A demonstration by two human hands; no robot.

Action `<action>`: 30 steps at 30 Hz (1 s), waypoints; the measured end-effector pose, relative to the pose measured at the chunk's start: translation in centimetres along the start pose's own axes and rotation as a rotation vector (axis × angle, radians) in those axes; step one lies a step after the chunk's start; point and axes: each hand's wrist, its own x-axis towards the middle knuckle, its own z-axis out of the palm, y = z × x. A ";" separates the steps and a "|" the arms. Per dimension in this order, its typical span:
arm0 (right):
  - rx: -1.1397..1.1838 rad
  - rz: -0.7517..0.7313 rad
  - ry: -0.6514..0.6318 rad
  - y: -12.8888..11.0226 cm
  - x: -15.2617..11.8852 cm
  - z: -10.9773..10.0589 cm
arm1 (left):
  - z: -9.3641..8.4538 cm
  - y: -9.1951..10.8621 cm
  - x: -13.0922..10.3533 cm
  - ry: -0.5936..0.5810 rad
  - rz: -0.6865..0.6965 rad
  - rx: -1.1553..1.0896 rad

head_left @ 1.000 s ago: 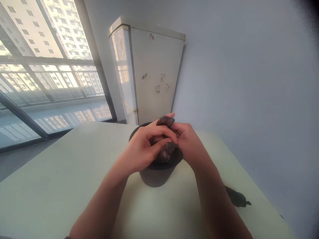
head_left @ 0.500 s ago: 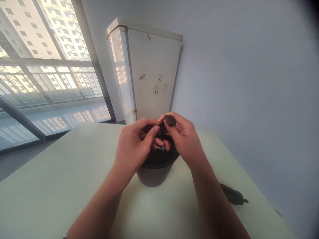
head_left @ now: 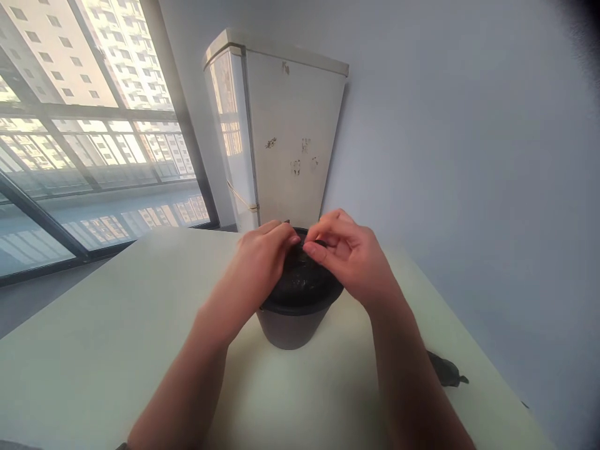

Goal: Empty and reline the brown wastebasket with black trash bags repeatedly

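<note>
A grey bin [head_left: 291, 330] with a dark rim stands upright on the table, and a shiny black plastic bag [head_left: 300, 284] fills its mouth. My left hand [head_left: 265, 256] is over the left side of the opening, thumb and fingers pinched together on the bag's gathered plastic. Opposite it, my right hand [head_left: 349, 253] pinches another bit of the black plastic, of which a dark end shows between thumb and forefinger. The fingertips of both hands are close together but apart. What lies inside the bag is hidden.
The bin rests on a pale table [head_left: 154, 325]. Near my right forearm lies a dark rolled-up bundle [head_left: 447, 372] with a small knob-like end. Behind the table are a white fridge [head_left: 293, 112], a wall to the right and a large window [head_left: 98, 137] to the left.
My hands have drawn slightly apart, and their fingers have shifted grip. The dark tab that stuck up from my right hand no longer shows there. More of the bag's top is visible.
</note>
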 end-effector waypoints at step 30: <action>-0.122 0.092 0.018 0.1 -0.3 -0.7 | -1.8 -0.8 -0.5 0.000 -0.228 -0.379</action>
